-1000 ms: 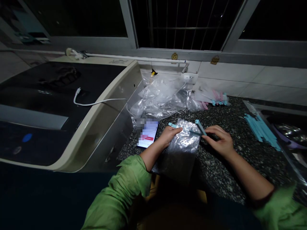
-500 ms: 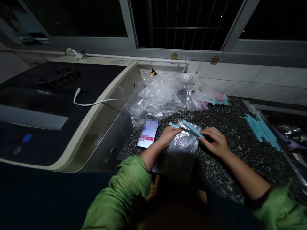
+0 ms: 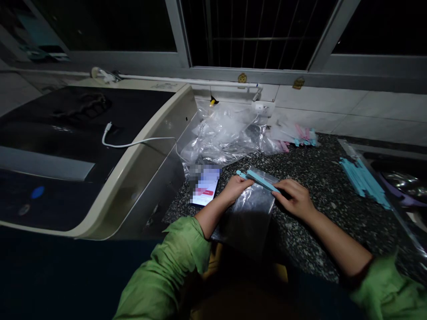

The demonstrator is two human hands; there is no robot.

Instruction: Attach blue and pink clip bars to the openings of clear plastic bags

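A clear plastic bag (image 3: 251,212) lies flat on the dark speckled counter (image 3: 310,178) in front of me. A light blue sealing clip (image 3: 258,179) lies across its far end. My left hand (image 3: 235,188) holds the bag's left top corner and the clip's left end, fingers closed. My right hand (image 3: 294,198) presses on the clip's right end with curled fingers.
A lit phone (image 3: 205,190) lies left of the bag. Crumpled clear bags (image 3: 227,133) pile behind it. Several blue clips (image 3: 363,182) lie at the right beside a sink (image 3: 396,178); pink and blue clips (image 3: 302,135) sit at the back. A washing machine (image 3: 86,151) with a white cable stands left.
The clip's raised arm has swung down flat across the bag's top. My right hand has moved left and down onto it. The bag lies flatter.
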